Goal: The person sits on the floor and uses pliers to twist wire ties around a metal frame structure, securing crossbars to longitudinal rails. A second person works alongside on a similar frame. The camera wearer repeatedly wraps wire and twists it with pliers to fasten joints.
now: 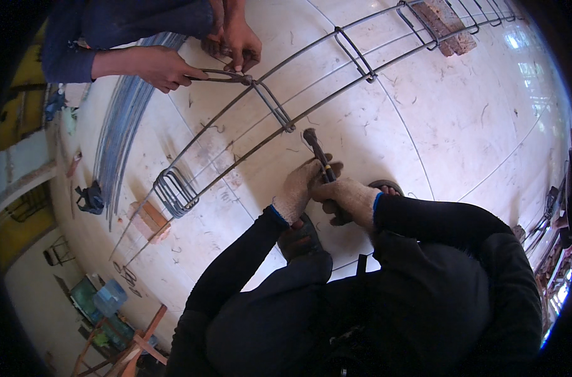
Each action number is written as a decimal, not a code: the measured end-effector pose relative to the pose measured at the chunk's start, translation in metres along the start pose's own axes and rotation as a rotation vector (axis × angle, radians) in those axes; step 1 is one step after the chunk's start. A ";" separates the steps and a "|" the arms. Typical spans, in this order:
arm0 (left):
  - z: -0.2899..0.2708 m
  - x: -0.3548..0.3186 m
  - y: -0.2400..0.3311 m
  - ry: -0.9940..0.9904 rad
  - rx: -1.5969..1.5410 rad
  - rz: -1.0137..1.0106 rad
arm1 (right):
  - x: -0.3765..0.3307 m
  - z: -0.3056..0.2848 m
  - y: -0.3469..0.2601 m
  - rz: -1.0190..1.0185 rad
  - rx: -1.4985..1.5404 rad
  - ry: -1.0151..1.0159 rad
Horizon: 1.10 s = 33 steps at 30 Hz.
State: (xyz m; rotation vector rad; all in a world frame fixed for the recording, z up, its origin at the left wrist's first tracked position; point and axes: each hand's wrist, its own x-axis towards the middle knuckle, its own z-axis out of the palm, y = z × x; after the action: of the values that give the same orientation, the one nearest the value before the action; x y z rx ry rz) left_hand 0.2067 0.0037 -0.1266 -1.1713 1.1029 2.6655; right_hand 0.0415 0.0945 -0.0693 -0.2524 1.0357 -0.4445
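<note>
Both my hands wear pale knitted work gloves with blue cuffs and meet in front of my knees. My right hand [350, 196] is closed around the handles of dark pincers [319, 151], their jaws pointing up and away from me. At the same tool, my left hand [298, 188] has its curled fingers behind the shaft, partly hidden by it. Just beyond the jaws runs a long rebar cage [231, 168] of thin rods and rectangular stirrups. A co-worker's hand [163, 68] holds other pincers [220, 76] on a stirrup corner; their second hand [241, 47] touches that joint.
Bundled stirrups [175, 191] hang at the cage's near-left end, above a brick-like block [150, 221]. Another block [446, 31] supports the far end. Long loose rods [124, 125] lie left on the pale tiled floor [462, 125]. Wire bits are scattered about. Wooden pieces [141, 345] stand lower left.
</note>
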 end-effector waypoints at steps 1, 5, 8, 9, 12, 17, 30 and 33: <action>-0.001 -0.002 -0.004 0.017 0.076 -0.053 | 0.001 -0.008 0.007 0.026 -0.136 -0.004; 0.000 -0.012 -0.030 0.087 -0.084 -0.160 | -0.002 -0.019 0.031 -0.242 -0.586 -0.160; 0.005 -0.016 -0.030 0.106 0.024 -0.134 | 0.001 -0.018 0.033 0.065 -0.246 -0.160; 0.001 -0.013 -0.030 0.124 0.079 -0.122 | 0.001 -0.023 0.032 0.101 -0.192 -0.159; -0.014 -0.012 -0.042 0.150 -0.015 -0.049 | -0.008 -0.034 0.040 -0.092 -0.165 -0.240; -0.017 -0.015 -0.032 0.200 0.079 0.031 | -0.022 -0.037 0.034 -0.006 0.497 -0.431; -0.008 -0.016 -0.032 0.389 0.344 0.171 | -0.023 -0.037 0.044 -0.221 0.132 -0.256; -0.007 -0.017 -0.027 0.320 0.225 0.129 | -0.020 -0.036 0.043 -0.254 0.134 -0.249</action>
State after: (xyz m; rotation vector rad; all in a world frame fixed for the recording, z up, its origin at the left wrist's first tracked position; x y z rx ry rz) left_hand 0.2311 0.0235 -0.1345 -1.5628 1.5262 2.4095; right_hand 0.0119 0.1424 -0.0892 -0.3130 0.7296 -0.6916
